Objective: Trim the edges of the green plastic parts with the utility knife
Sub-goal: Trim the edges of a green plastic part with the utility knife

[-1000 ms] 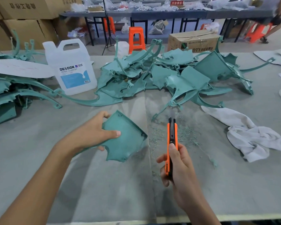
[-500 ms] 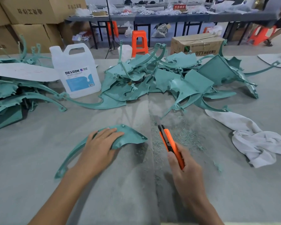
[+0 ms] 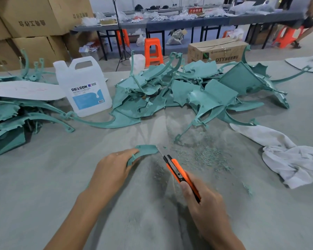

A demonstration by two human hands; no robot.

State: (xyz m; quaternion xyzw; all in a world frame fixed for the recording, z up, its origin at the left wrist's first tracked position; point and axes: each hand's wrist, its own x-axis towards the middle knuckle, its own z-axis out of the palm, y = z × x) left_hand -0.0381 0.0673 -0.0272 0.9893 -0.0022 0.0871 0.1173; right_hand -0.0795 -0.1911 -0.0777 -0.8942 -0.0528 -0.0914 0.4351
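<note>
A green plastic part (image 3: 146,150) lies on the grey table, and my left hand (image 3: 114,170) grips it from above, covering most of it. My right hand (image 3: 202,204) holds an orange utility knife (image 3: 177,171) with its blade out. The blade tip touches the right edge of the part. Green shavings (image 3: 208,156) are scattered on the table to the right of the knife. A big heap of green plastic parts (image 3: 188,94) lies further back at the centre. Another stack of green parts (image 3: 9,120) sits at the left.
A white DEXCON jug (image 3: 83,87) stands behind my left hand. A white rag (image 3: 285,156) lies at the right. A white sheet (image 3: 23,92) rests on the left stack. Cardboard boxes (image 3: 34,24), orange stools (image 3: 153,49) and long tables stand beyond the table.
My left hand turned the part from held up flat to pressed down on the table. My right hand swung the knife leftward until the blade met the part's edge.
</note>
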